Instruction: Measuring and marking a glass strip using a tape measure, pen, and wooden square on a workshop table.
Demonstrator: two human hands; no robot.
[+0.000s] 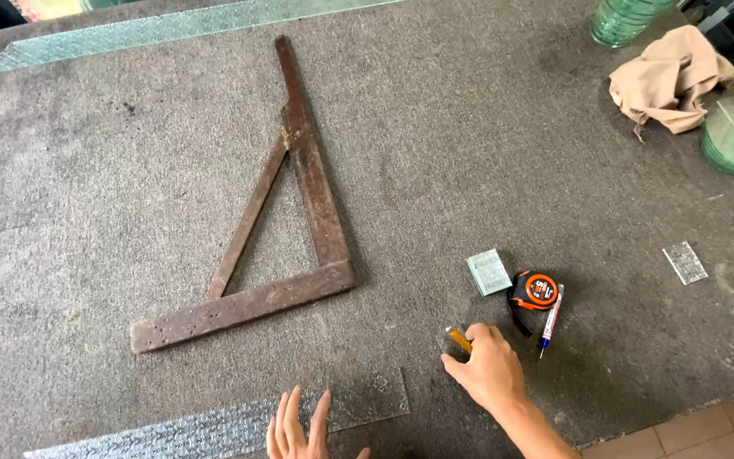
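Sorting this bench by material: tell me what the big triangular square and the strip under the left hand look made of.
Triangular square: apparently old wood, dark, worn, unvarnished, pitted with small holes. Strip under the left hand: likely patterned glass, translucent, greenish, with a textured surface.

Bystanders on the grey felt desk

A wooden square (286,246) with a diagonal brace lay mid-desk (486,153). A small glass block (489,272), an orange tape measure (534,291) and a marker pen (551,320) sat close together. A beige cloth (669,78) was crumpled between stacked green glass discs (626,19); a small patterned glass offcut (685,262) lay apart.
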